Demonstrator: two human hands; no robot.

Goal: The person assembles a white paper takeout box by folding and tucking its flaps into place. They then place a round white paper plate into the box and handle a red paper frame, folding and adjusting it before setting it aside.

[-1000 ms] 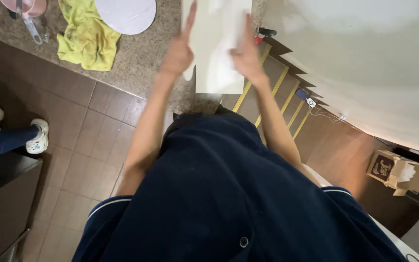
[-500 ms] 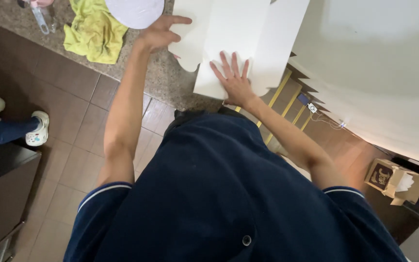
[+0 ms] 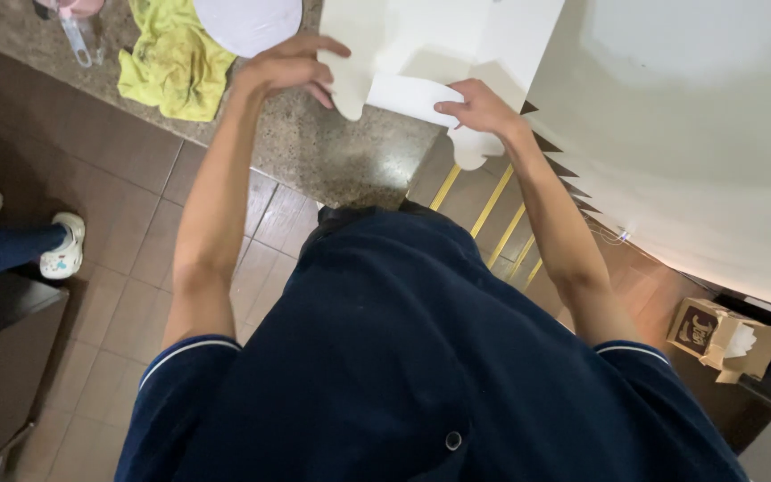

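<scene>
While its far part is cut off by the frame edge, the white card (image 3: 439, 45) is gripped over the surface (image 3: 332, 152) by both hands: left fingers (image 3: 314, 67) curled on one flap, right fingers (image 3: 461, 98) pinching another.

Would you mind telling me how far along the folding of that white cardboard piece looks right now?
Early stage. Done: the flat white cardboard blank lies on the stone counter. In hand: the left hand grips its rounded left flap, and the right hand lifts another flap near the counter edge. Left: no walls stand up yet, and the sheet looks mostly flat, so the shaping remains.
</scene>
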